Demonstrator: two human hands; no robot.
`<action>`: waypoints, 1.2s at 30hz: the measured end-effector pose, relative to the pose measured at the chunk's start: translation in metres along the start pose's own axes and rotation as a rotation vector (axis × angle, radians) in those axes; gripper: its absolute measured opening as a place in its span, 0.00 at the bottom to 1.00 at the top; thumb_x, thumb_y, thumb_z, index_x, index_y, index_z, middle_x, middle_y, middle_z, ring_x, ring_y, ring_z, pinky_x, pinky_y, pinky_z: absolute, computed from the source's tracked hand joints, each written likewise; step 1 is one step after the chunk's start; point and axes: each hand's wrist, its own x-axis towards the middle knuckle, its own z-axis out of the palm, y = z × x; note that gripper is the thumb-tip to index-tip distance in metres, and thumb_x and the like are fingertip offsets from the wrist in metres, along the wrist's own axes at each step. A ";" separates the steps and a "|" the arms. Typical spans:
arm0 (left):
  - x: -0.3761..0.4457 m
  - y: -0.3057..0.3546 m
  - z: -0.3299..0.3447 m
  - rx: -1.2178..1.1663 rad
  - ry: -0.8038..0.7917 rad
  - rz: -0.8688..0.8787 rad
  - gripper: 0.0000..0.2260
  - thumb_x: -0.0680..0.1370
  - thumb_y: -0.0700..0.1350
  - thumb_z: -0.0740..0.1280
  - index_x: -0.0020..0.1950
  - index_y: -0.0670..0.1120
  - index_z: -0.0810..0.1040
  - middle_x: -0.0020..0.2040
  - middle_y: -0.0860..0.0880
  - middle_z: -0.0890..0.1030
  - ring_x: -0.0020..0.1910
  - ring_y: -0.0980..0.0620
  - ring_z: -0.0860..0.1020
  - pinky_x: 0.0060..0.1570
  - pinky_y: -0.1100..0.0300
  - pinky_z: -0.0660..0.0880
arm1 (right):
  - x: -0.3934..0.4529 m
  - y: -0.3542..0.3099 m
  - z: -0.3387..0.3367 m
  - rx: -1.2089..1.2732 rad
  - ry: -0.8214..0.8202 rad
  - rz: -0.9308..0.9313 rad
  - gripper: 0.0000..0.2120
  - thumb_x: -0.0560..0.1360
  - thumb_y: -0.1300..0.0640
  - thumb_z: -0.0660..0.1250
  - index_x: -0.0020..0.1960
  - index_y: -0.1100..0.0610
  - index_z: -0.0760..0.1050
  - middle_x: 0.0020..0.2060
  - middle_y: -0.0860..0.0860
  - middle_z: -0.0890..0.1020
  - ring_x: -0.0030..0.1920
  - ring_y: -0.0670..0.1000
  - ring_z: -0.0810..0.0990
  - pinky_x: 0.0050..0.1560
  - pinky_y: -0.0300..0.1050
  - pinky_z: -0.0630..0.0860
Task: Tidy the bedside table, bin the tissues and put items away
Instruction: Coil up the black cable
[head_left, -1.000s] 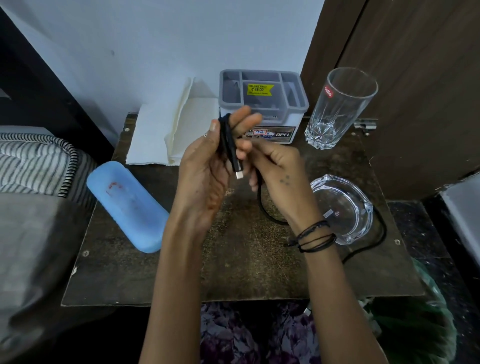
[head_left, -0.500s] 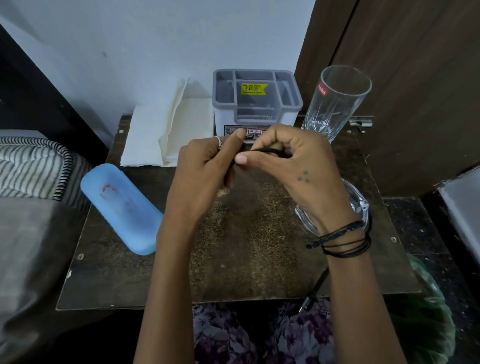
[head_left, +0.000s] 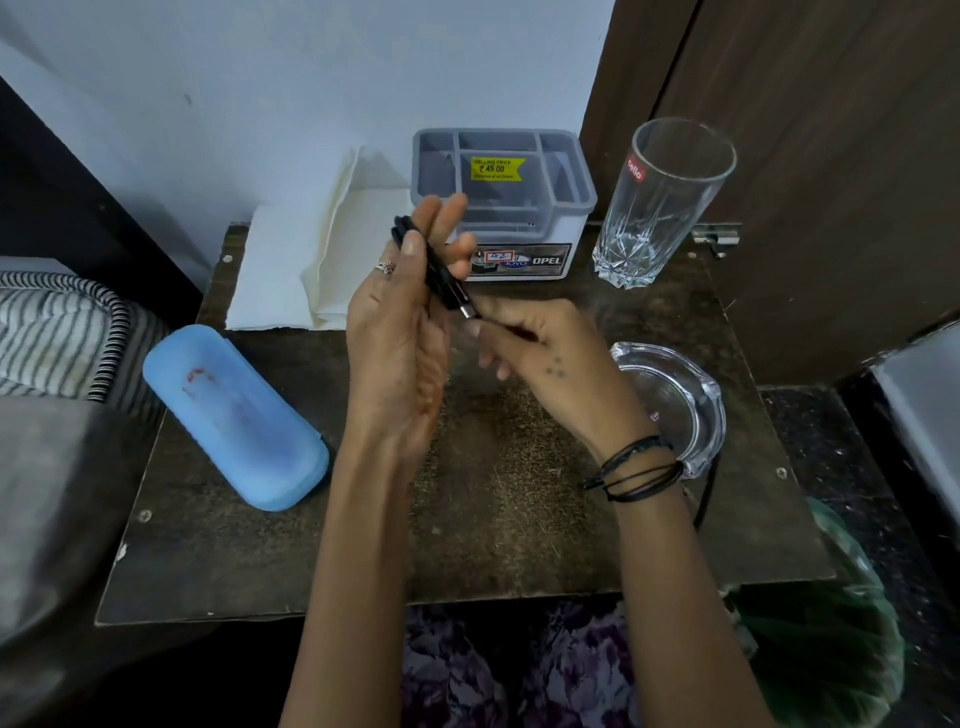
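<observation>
Dark wood surface (head_left: 493, 519) against a pale wall fills my view. Above it my left hand (head_left: 400, 343) grips a coiled black cable (head_left: 436, 265), fingers wrapped round the bundle, its metal plug poking out. My right hand (head_left: 540, 358) pinches the cable's loose run just beside the plug. Behind sit a grey organiser (head_left: 504, 202), folded tissues (head_left: 291, 265) and a glass tumbler (head_left: 660, 202); a blue case (head_left: 234, 415) lies left, a glass ashtray (head_left: 680, 405) right.

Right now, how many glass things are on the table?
2. The tall tumbler stands at the back right corner, beside the grey organizer. The ashtray sits nearer the front right, partly hidden behind the right wrist. None other shows.
</observation>
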 end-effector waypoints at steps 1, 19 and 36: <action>0.001 -0.003 -0.001 0.129 0.050 0.037 0.12 0.81 0.40 0.54 0.62 0.43 0.71 0.50 0.54 0.83 0.44 0.62 0.80 0.47 0.70 0.76 | -0.002 -0.001 -0.001 -0.062 -0.025 0.008 0.12 0.76 0.57 0.65 0.59 0.49 0.79 0.31 0.45 0.79 0.31 0.40 0.74 0.37 0.37 0.72; 0.001 0.017 -0.044 1.434 -0.090 0.140 0.07 0.77 0.39 0.60 0.52 0.43 0.77 0.46 0.44 0.81 0.45 0.49 0.78 0.45 0.62 0.71 | -0.003 -0.010 -0.013 -0.038 0.400 -0.184 0.06 0.71 0.60 0.71 0.47 0.54 0.83 0.40 0.47 0.83 0.43 0.41 0.80 0.46 0.28 0.74; -0.003 0.001 -0.001 0.118 0.046 -0.047 0.13 0.80 0.41 0.57 0.45 0.43 0.81 0.25 0.54 0.71 0.22 0.61 0.68 0.24 0.71 0.67 | 0.006 0.000 0.005 -0.205 0.294 -0.157 0.15 0.77 0.56 0.62 0.64 0.50 0.75 0.37 0.51 0.82 0.37 0.46 0.79 0.40 0.48 0.77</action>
